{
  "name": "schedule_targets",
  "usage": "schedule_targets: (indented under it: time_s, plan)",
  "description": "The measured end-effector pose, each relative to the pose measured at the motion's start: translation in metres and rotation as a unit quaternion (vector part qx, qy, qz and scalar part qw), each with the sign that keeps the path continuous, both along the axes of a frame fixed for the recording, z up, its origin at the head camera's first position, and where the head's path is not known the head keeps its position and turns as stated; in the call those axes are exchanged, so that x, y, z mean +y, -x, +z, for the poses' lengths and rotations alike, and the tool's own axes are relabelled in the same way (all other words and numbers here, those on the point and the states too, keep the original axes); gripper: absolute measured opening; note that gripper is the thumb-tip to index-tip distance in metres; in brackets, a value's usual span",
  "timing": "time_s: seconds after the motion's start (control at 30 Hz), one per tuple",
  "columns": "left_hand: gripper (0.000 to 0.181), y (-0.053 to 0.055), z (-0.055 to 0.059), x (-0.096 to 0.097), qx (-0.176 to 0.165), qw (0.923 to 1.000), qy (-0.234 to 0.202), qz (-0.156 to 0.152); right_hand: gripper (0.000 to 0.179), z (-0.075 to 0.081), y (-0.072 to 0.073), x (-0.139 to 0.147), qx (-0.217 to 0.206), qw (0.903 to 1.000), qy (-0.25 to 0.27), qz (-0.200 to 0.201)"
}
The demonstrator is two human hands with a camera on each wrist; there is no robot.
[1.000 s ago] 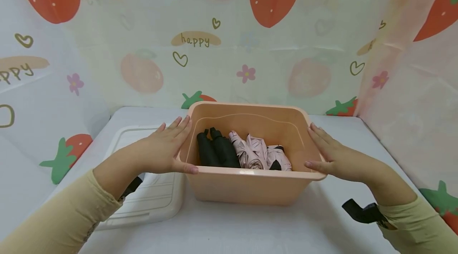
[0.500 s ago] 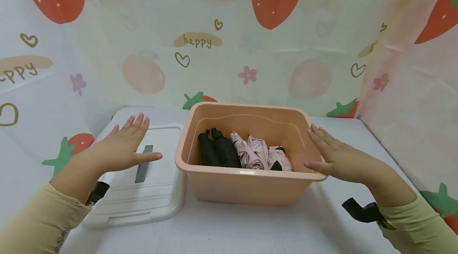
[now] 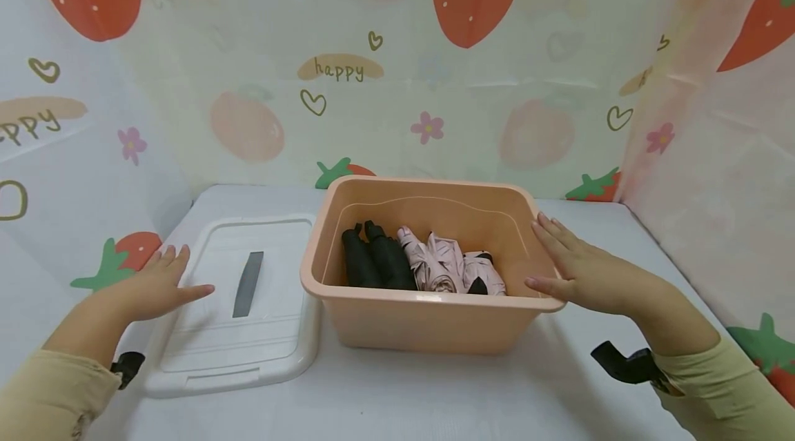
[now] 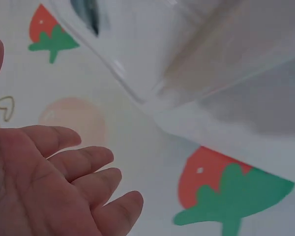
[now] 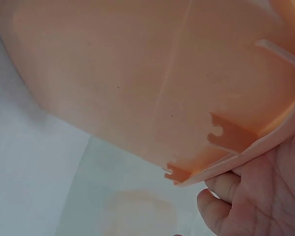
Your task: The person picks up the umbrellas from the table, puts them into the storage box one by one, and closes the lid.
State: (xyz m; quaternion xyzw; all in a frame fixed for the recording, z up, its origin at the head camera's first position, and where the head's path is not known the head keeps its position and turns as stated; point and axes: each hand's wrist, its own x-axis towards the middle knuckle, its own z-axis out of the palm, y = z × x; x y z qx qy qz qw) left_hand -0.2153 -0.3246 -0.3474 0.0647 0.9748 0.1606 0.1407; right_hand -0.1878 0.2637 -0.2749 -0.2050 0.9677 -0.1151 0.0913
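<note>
A peach plastic bin (image 3: 428, 324) stands on the table, holding two black folded umbrellas (image 3: 391, 258) at its left. Beside them lie pink folded umbrellas (image 3: 437, 265), one with black parts (image 3: 484, 275). My right hand (image 3: 584, 272) rests on the bin's right rim, fingers extended; the right wrist view shows the palm (image 5: 265, 196) against the rim's underside. Off to the left, my left hand (image 3: 149, 286) hovers with spread fingers near the left edge of a white lid (image 3: 279, 330), holding nothing. The bottom of the bin is hidden by its front wall.
The lid lies flat, left of the bin, with a grey strip handle (image 3: 248, 283) on it. Strawberry-print cloth (image 3: 428, 82) encloses the table (image 3: 397, 399) at the back and both sides.
My left hand has let go of the bin's left rim and moved left and down across the lid to its outer edge. My right hand has stayed on the right rim.
</note>
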Motion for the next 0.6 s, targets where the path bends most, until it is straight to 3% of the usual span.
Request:
schedule_targets:
  time_s: [0.4,0.6]
  plan:
    - [0.113,0.0,-0.031,-0.022,-0.067,0.9959,-0.042,0.044,0.095,-0.002,0.001,0.001,-0.002,1.0,0.009,0.0]
    - [0.115,-0.001,-0.043,-0.03,-0.093,0.9911,-0.082,0.048,0.094,-0.003,0.002,0.002,-0.006,0.9999,0.014,0.002]
